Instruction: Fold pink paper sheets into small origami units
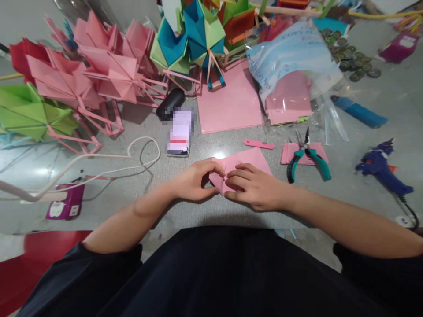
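Grey bench (pixel 99 207), origami at 12 o'clock; left hand (pixel 193 180) and right hand (pixel 254 187) both pinched on pink paper (pixel 246 160), pliers (pixel 309 156) at 3 o'clock.

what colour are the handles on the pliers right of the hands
Teal, with black grips on the pliers; seen clearly in the head view.
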Available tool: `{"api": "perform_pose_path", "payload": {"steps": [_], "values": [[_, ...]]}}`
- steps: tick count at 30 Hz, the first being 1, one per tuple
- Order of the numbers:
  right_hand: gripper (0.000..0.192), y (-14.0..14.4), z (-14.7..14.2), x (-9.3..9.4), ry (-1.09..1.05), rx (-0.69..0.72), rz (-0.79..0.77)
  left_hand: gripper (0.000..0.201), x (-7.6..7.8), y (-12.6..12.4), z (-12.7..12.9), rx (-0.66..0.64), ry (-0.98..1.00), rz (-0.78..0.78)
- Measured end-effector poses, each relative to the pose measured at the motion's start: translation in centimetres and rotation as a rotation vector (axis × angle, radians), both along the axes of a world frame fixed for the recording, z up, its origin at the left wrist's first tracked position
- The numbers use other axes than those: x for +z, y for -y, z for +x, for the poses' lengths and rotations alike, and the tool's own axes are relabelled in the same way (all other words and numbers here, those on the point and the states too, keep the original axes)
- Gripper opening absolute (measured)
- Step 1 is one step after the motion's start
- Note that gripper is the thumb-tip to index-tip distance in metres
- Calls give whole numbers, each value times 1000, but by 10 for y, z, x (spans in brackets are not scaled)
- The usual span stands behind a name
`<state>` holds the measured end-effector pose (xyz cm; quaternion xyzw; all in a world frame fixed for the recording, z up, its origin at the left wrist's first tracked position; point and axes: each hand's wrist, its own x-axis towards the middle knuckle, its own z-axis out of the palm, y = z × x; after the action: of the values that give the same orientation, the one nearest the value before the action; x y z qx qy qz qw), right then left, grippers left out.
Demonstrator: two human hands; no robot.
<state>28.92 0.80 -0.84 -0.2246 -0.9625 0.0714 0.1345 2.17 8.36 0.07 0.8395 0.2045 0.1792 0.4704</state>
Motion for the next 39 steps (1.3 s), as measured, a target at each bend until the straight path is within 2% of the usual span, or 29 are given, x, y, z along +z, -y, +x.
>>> {"api": "perform_pose_path", "payload": {"steps": [6, 11, 19, 23, 26, 30, 33, 39], "values": [[35, 1, 0, -1, 14, -2, 36, 35, -2, 7, 4, 105, -56, -58], [34, 0, -1, 0, 19, -11, 21, 26, 0, 7, 4, 132, -7, -99], [38, -1, 0, 0, 19, -11, -18, 32, -5, 5, 1, 177, 37, -174], [38, -1, 0, -2, -7, -13, -27, 35, -3, 3, 1, 138, 57, -172], [36, 0, 0, -3, -11, -23, -11, 38, 1, 1, 0, 68, 12, -84], [37, 0, 0, -4, -19, -22, -2, 12, 6, -4, -3, -39, -146, 34], [37, -1, 1, -6, -19, -22, -17, 4, 7, -6, -5, -75, -196, 25], [36, 0, 1, -6, -22, -10, -47, 4, 5, -4, -3, -56, -161, -23]]}}
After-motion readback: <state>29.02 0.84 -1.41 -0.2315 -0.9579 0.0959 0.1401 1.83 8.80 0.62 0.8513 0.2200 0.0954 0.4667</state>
